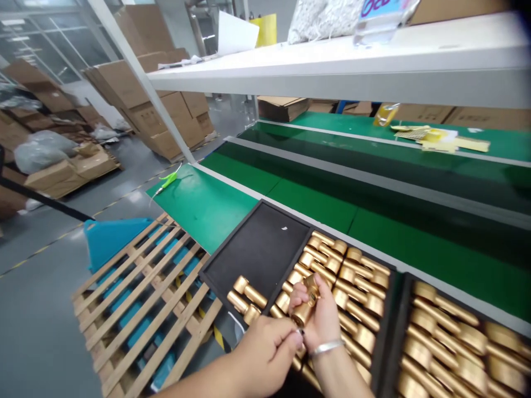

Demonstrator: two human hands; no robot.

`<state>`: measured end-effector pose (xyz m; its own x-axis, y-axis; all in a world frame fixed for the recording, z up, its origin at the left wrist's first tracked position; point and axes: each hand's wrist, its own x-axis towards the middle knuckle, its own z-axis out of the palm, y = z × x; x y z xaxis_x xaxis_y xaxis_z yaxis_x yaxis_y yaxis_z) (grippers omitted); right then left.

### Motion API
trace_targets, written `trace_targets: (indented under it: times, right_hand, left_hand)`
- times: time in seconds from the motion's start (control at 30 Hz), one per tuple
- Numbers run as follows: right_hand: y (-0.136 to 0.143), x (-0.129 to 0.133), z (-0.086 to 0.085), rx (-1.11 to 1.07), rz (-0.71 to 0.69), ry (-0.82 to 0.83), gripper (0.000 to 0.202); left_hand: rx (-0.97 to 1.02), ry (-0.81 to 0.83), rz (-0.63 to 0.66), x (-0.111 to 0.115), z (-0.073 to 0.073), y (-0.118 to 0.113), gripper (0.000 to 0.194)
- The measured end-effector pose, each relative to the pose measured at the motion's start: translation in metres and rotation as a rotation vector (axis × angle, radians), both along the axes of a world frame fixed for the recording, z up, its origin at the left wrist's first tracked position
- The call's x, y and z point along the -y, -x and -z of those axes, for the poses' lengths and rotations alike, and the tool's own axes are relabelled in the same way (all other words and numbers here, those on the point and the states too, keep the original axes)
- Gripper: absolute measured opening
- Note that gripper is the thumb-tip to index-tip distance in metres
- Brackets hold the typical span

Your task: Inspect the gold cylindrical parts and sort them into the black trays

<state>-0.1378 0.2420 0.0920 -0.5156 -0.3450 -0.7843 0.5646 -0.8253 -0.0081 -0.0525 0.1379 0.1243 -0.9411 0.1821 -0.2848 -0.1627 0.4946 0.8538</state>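
My right hand (326, 315) wraps its fingers round a gold part (305, 314) above the black tray (386, 323); my left hand (265, 351) pinches a tiny piece (300, 333) (what, I can't tell) at its lower end. Best hold steady, pinching straight. Green tabletop (211, 202) lies alongside; cardboard boxes (128, 91) stand across the grey floor (45, 287).
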Motion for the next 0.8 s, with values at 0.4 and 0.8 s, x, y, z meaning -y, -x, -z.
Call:
trace_targets:
  times: [0.4,0.8]
  right_hand:
    - [-0.02,-0.035,-0.001,-0.134,0.26,-0.15,0.027]
    - [-0.045,-0.051,-0.003,-0.294,0.296,-0.285,0.032]
  left_hand:
    - [0.202,-0.225,-0.138,-0.036,0.013,0.005,0.036]
    - [0.2,-0.206,0.014,-0.049,0.019,-0.004,0.039]
